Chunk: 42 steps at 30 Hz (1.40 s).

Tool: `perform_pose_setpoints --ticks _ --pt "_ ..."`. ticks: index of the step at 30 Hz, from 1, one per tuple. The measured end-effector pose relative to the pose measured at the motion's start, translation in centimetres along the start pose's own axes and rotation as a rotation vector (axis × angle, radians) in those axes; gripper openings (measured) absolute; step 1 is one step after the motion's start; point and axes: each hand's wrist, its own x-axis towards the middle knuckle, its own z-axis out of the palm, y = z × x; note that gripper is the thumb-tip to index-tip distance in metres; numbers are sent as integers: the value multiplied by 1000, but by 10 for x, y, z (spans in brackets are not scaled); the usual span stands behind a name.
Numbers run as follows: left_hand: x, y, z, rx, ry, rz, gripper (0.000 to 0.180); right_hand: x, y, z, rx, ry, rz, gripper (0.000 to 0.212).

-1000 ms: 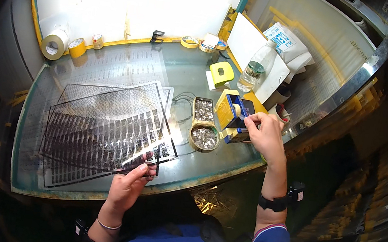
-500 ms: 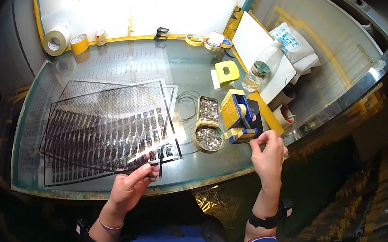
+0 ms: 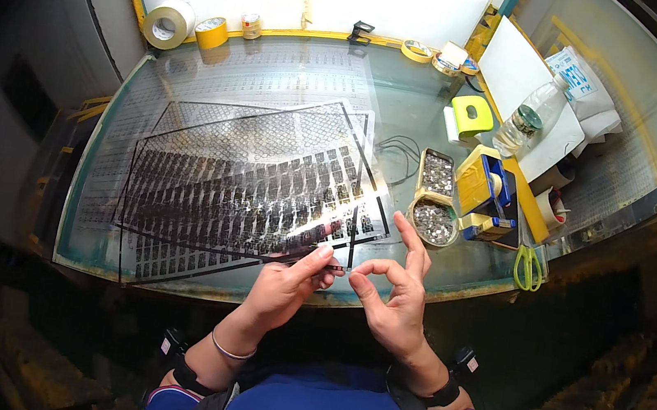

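My left hand (image 3: 282,288) is closed on the near right corner of a clear film sheet (image 3: 259,134), which carries rows of small dark printed patterns. The sheet lies tilted over another printed film sheet (image 3: 163,260) on the glass table. Just right of the held corner is my right hand (image 3: 400,307), with thumb and index finger pinched together and the other fingers raised. Whatever sits in that pinch is too small to make out. Beyond it stand a tape dispenser (image 3: 479,179) in yellow and blue and two joined trays (image 3: 435,192) of small scraps.
Green-handled scissors (image 3: 530,270) lie at the table's right front edge. A lime-green hole punch (image 3: 471,118) and a plastic bottle (image 3: 521,127) stand farther back. Tape rolls (image 3: 170,23) line the back edge, with a black clip (image 3: 359,32) among them. A thin cable (image 3: 399,146) lies mid-table.
My right hand has moved left from beside the tape dispenser to the film's held corner. The view has shifted, and the scissors now show. My left hand keeps its grip.
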Motion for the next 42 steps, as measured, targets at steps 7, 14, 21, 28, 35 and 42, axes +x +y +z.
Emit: perform_pose_setpoints --ticks 7,14,21,28,35,42 --pt "-1 0 0 -15 -4 5 19 0 -2 3 -8 5 39 9" --pt "2 -2 -2 -14 -22 6 18 1 0 5 -225 10 -63 15" --pt "2 -4 -5 -16 -52 44 23 3 19 -2 154 299 126 27" --pt "5 -3 -2 20 -133 99 29 8 2 10 669 -433 478 20" --pt "2 -3 2 -1 -123 101 32 0 4 20 455 -307 388 26" --pt "1 -1 4 -15 -114 97 31 12 6 -2 499 -368 450 28"
